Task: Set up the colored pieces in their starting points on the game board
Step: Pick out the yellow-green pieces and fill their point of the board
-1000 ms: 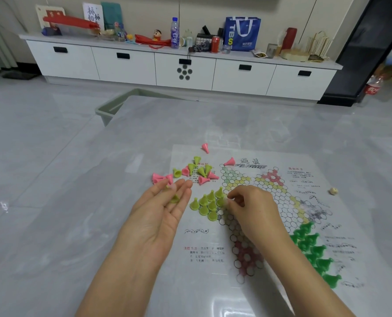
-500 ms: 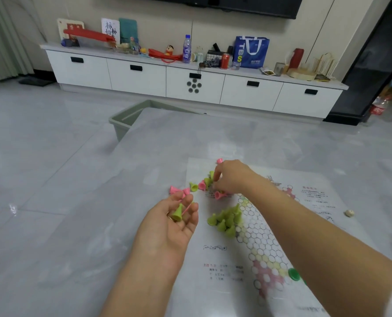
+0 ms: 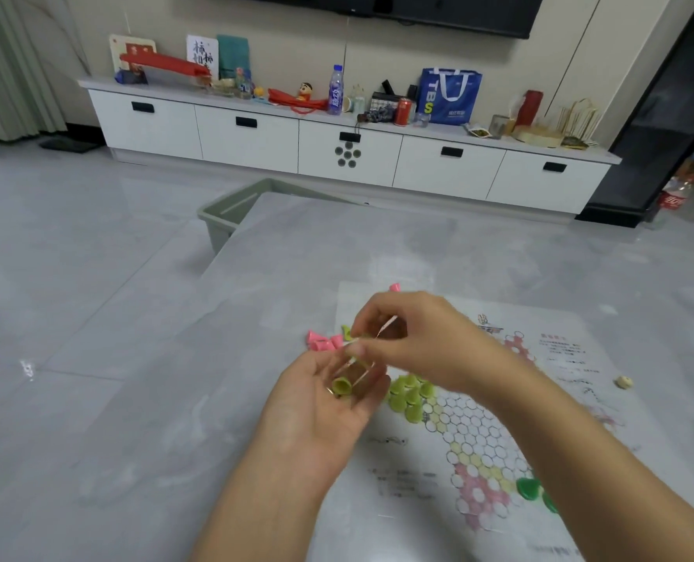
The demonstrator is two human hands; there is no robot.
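Note:
The paper game board [image 3: 414, 444] lies on the grey table. My left hand [image 3: 325, 415] is palm up at the board's left edge, cupping a yellow-green piece [image 3: 342, 386]. My right hand [image 3: 422, 342] hovers just above it, fingertips pinched on what looks like another yellow-green piece, blurred by motion. Several yellow-green pieces [image 3: 411, 396] stand grouped on the board's left point. Loose pink pieces [image 3: 323, 341] lie left of my right fingertips, and one more pink piece [image 3: 394, 286] lies beyond that hand. Dark green pieces [image 3: 528, 488] show beside my right forearm.
A small die [image 3: 623, 382] rests on the board's right side. A grey-green bin [image 3: 224, 221] stands on the floor at the table's far left corner. A white cabinet [image 3: 349, 152] with clutter lines the far wall.
My right hand pulled back from the loose pile to just above my left palm. My left hand rose a little, still cupping a yellow-green piece. The view tilted upward.

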